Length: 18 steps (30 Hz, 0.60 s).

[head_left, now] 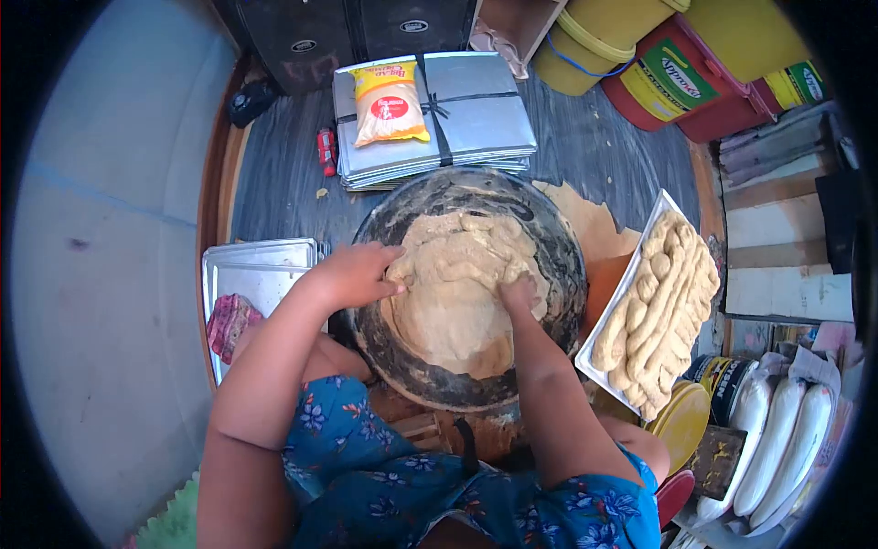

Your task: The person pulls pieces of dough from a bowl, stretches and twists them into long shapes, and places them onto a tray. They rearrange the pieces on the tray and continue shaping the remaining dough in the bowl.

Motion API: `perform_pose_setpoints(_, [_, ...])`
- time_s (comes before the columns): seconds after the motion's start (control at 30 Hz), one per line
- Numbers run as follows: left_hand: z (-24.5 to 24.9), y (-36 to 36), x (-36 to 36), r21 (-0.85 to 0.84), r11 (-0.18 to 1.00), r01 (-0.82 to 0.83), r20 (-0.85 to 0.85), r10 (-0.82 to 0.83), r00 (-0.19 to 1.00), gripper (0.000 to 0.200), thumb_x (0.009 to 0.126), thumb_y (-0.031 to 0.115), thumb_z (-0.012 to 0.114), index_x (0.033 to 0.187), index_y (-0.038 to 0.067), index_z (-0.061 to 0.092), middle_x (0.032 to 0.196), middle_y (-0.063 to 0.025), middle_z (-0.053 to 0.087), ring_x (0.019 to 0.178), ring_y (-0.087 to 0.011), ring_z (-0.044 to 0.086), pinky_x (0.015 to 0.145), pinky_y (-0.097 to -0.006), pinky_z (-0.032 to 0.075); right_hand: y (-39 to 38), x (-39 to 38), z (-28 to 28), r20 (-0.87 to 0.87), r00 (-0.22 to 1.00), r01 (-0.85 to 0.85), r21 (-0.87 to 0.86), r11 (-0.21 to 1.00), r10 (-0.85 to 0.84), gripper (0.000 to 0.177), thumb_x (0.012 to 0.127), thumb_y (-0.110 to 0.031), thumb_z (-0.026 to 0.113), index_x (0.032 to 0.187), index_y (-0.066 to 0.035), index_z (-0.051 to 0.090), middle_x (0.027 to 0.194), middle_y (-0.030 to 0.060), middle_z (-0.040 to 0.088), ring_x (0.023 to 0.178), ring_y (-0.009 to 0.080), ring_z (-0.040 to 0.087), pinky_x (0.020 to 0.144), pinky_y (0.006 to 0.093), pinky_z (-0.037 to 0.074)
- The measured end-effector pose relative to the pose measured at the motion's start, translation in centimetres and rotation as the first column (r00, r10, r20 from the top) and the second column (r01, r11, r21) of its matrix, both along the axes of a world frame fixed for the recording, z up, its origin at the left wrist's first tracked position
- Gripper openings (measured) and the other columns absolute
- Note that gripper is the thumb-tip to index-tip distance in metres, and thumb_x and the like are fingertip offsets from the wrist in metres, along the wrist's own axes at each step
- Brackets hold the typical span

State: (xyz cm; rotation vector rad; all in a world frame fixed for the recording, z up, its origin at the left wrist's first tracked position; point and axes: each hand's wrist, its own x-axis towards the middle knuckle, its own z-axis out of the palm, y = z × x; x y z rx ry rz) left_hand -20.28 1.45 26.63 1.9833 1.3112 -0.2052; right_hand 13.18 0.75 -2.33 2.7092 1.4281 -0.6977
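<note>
A large mass of pale brown dough [448, 316] lies in a wide, round dark basin [375, 352] in front of me. Its far part is rough and folded, while the near part is smoother and flatter. My left hand [361, 274] grips the dough's left edge, fingers and thumb bent against it. On the right side, my right hand [519, 293] is pressed into the dough, its fingertips partly hidden there. Dried flour or dough coats the basin's inner wall.
A tray [585, 361] of twisted dough strips [658, 311] stands right of the basin. Behind it, stacked metal sheets [485, 87] carry a yellow-and-white packet [389, 105]. Metal trays [256, 256] lie left. Buckets [572, 59] stand at back right, bagged white rolls [773, 448] at lower right.
</note>
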Motion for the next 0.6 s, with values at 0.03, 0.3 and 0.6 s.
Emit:
perform_pose_setpoints(0.03, [-1.2, 0.0, -0.3, 0.016, 1.000, -0.013, 0.029, 0.012, 0.999, 0.061, 0.083, 0.035, 0.063, 0.133, 0.006, 0.043, 0.120, -0.0228, 0.053, 0.111, -0.0388, 0.051, 0.095, -0.0424, 0.041, 0.3, 0.0, -1.0, 0.033, 0.999, -0.025, -0.001, 1.000, 0.025, 0.062, 0.074, -0.037, 0.065, 0.126, -0.006, 0.049, 0.137, 0.0141, 0.041, 0.130, 0.0296, 0.034, 0.105, 0.0563, 0.024])
perform_pose_setpoints(0.3, [-2.0, 2.2, 1.0, 0.002, 0.999, 0.039, 0.028, -0.039, 0.999, 0.059, 0.082, 0.035, 0.060, 0.132, 0.006, 0.044, 0.119, -0.0215, 0.053, 0.108, -0.0379, 0.053, 0.092, -0.0427, 0.042, 2.0, 0.1, -1.2, -0.088, 0.993, 0.085, 0.035, 0.996, -0.082, 0.057, 0.075, -0.043, 0.067, 0.118, -0.008, 0.053, 0.131, 0.0164, 0.045, 0.123, 0.0312, 0.040, 0.100, 0.0571, 0.028])
perform_pose_setpoints(0.6, [-2.3, 2.9, 2.2, -0.007, 0.999, 0.044, 0.034, -0.044, 0.998, 0.059, 0.082, 0.034, 0.061, 0.131, 0.006, 0.045, 0.117, -0.0224, 0.054, 0.108, -0.0374, 0.053, 0.092, -0.0423, 0.042, -0.6, -12.6, 9.0, -0.624, 0.707, -0.028, 0.445, 0.895, 0.332, 0.041, 0.081, -0.019, 0.061, 0.116, 0.001, 0.052, 0.107, 0.0252, 0.059, 0.103, 0.0391, 0.056, 0.090, 0.0413, 0.044])
